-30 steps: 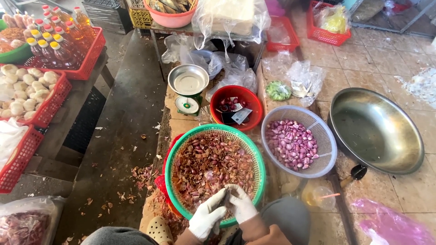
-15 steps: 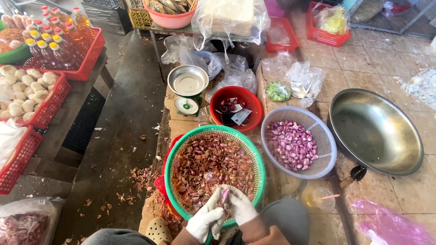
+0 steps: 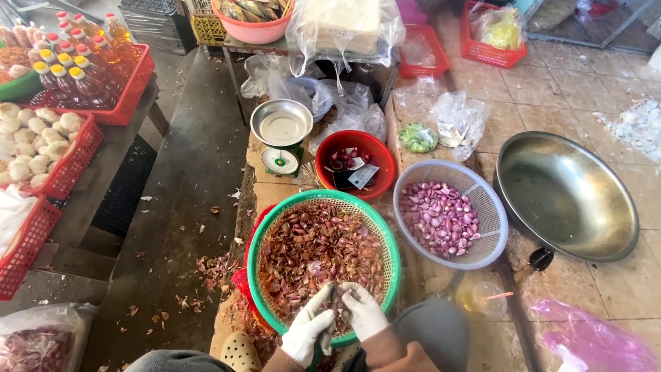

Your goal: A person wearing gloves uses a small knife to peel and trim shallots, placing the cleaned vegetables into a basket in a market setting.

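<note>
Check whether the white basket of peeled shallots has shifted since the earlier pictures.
No. The white basket sits in the same spot between the green basket and the steel bowl, just below the red bowl.

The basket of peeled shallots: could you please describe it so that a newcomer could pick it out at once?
Start at the large shiny metal wok on the tiled floor at the right. Directly to its left sits a pale grey perforated plastic basket of glossy purple peeled shallots. Unlike the green-rimmed round basket beside it, it holds clean bulbs, not brown papery skins.
</note>
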